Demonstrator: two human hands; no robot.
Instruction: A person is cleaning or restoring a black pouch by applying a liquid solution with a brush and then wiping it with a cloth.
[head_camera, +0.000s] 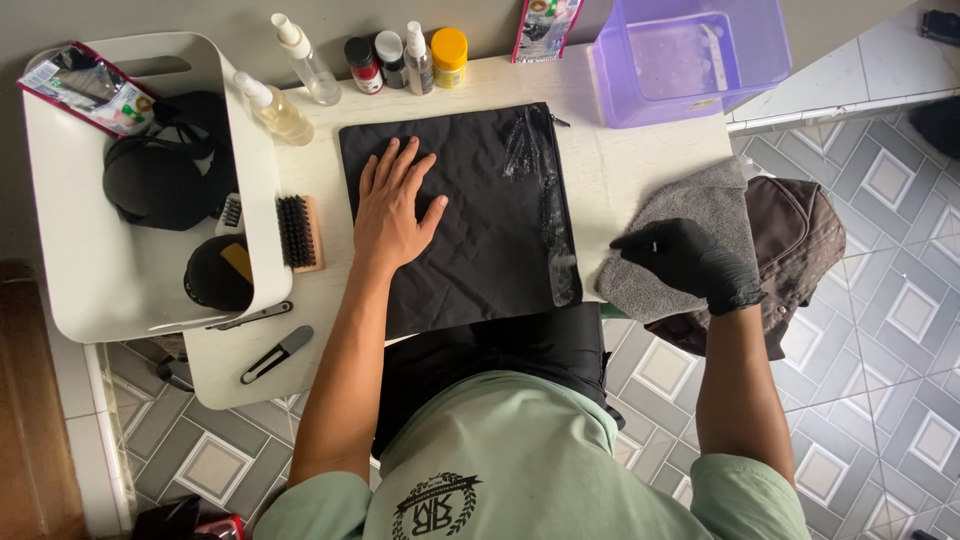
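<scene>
i see my bare left hand (393, 212) lying flat, fingers spread, palm down on the black zippered pouch (460, 215), which sits at the middle of the white table (640, 165). my right hand (690, 262), in a black glove, is out at three o'clock from the pouch, fingers curled and pressing on a grey cloth (690, 215) at the table's edge; whether it pinches the fabric i cannot tell. a wooden brush (300, 233) lies at nine o'clock of the left hand, just beside a white tray (80, 250). spray bottles (290, 85) stand at eleven o'clock, a purple plastic box (690, 60) at one o'clock.
</scene>
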